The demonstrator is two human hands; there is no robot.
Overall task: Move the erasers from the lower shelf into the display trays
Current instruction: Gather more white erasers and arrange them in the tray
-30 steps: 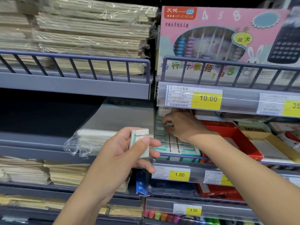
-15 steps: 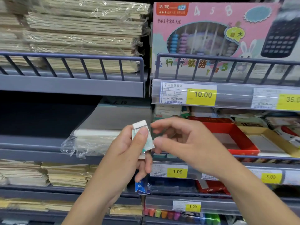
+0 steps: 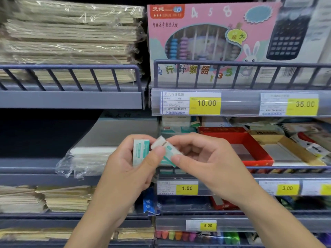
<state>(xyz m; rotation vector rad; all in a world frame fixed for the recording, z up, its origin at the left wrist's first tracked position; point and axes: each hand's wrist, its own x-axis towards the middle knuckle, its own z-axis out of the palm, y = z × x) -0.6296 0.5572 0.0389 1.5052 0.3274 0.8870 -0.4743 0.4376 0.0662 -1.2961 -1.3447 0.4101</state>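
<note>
Left hand point(image 3: 129, 169) holds eraser stack point(image 3: 140, 152) – fingers curled round it. Right hand point(image 3: 202, 158) pinches tilted eraser point(image 3: 165, 147), thumb under, at 3 o'clock of stack, touching. Red tray point(image 3: 258, 149) at 3 o'clock – near right hand.

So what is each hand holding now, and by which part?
The left hand grips an upright eraser by its sides. The right hand pinches a tilted eraser at its lower end; the left thumb also touches it.

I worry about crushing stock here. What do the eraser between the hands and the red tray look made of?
Eraser: matte white rubber or vinyl, apparently in a printed teal paper sleeve, possibly film-wrapped. Red tray: likely printed cardboard, judging by its thin, flat, sharply folded walls.
</note>
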